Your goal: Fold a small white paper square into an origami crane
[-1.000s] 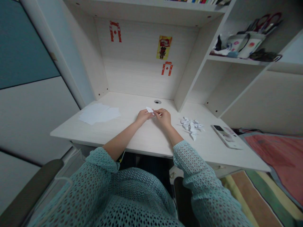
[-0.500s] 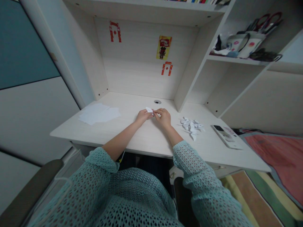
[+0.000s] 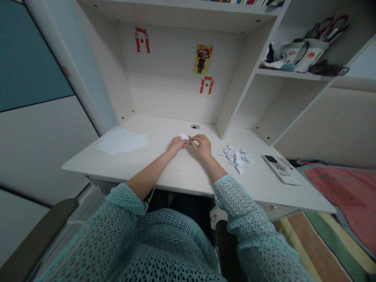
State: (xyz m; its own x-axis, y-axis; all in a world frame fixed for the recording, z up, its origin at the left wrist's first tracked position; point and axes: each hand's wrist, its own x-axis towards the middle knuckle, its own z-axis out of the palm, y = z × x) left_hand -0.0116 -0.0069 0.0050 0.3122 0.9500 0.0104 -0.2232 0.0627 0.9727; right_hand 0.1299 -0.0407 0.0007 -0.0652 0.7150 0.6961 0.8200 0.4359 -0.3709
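Between the fingers [image 3: 195, 137], paper [image 3: 184, 137] is partly hidden, perhaps folded.

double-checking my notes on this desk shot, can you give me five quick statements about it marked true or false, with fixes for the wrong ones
1. The left hand and right hand are both at one small white paper piece. True.

2. The flat white sheets lie to the right of both hands. False: the flat white sheets lie to the left of them.

3. The cluster of folded paper lies to the right of the right hand. True.

4. The yellow card lies flat on the desk. False: the yellow card is on the back panel.

5. Both sleeves are red. False: the sleeves are blue-green.
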